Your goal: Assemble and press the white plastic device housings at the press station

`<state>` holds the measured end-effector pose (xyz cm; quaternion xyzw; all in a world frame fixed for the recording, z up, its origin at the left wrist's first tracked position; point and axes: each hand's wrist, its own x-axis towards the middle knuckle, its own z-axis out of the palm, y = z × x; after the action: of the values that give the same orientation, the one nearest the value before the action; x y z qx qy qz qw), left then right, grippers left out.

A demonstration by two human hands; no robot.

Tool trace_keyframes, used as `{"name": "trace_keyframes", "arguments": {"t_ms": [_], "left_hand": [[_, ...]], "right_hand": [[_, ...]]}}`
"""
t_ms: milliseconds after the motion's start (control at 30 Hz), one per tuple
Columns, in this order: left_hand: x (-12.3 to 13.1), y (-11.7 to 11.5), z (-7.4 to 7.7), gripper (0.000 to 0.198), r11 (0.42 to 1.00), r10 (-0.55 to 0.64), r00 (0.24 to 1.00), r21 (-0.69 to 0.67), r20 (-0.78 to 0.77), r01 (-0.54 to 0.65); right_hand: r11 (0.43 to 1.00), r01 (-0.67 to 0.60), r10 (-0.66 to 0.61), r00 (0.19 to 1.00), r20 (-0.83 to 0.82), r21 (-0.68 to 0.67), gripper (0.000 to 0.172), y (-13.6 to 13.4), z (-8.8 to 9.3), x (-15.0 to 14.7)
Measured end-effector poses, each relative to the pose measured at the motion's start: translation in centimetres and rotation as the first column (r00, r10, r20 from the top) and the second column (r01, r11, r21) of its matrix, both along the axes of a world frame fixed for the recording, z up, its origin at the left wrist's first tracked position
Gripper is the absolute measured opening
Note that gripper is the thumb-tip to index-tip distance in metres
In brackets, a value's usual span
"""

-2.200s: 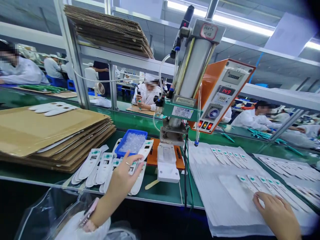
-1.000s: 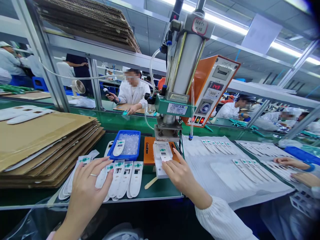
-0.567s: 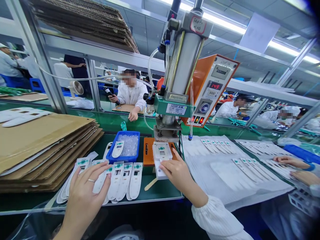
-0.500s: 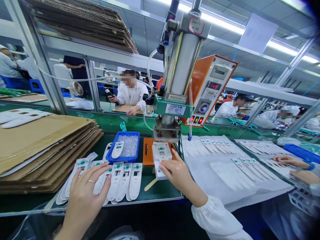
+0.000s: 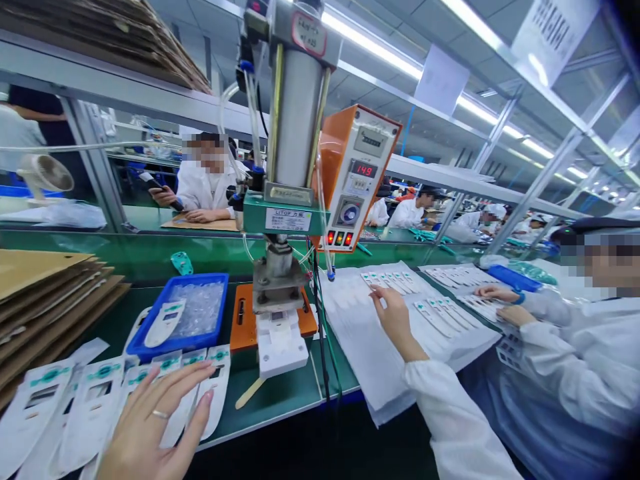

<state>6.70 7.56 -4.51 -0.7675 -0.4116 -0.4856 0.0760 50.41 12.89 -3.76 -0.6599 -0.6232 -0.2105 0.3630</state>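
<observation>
My left hand (image 5: pixel 163 417) is spread over a row of white plastic shells (image 5: pixel 95 407) with green marks, at the lower left. Nothing shows between its fingers. Over the white foam sheet (image 5: pixel 360 347) on the right, my right hand (image 5: pixel 395 317) reaches to the near end of a back row of white pieces (image 5: pixel 393 280). Its thumb and fingers are bent close together; whether they grip a piece is too small to tell. Between the hands, a press (image 5: pixel 277 267) stands above a white fixture block (image 5: pixel 283 343) on an orange base (image 5: pixel 243 317).
A blue tray (image 5: pixel 223 293) of clear small parts, with a white shell on it, sits left of the press. A wooden stick (image 5: pixel 249 393) lies before the fixture. Cardboard sheets (image 5: pixel 45 267) are stacked far left. At right, a co-worker's hands (image 5: pixel 505 300) touch white pieces.
My right hand has left the fixture and moved right over the foam sheet. The view has turned right, and the press's lower plate now sits over the fixture's rear. My left hand stays over the shells.
</observation>
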Motion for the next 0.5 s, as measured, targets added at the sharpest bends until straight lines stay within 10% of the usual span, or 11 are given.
{"name": "trace_keyframes", "arguments": {"t_ms": [233,500], "left_hand": [[5.4,0.3,1.7,0.024,0.997,-0.073,0.989,0.022,-0.131,0.076],[7.9,1.6,1.0,0.031,0.995,-0.095,0.979,-0.06,-0.18,0.086]], "right_hand": [[0.878,0.321,-0.294,0.947,0.129,-0.356,0.02,4.1,-1.6,6.9],[0.788,0.449,-0.35,0.89,0.293,-0.422,0.025,6.6,-2.9,7.7]]}}
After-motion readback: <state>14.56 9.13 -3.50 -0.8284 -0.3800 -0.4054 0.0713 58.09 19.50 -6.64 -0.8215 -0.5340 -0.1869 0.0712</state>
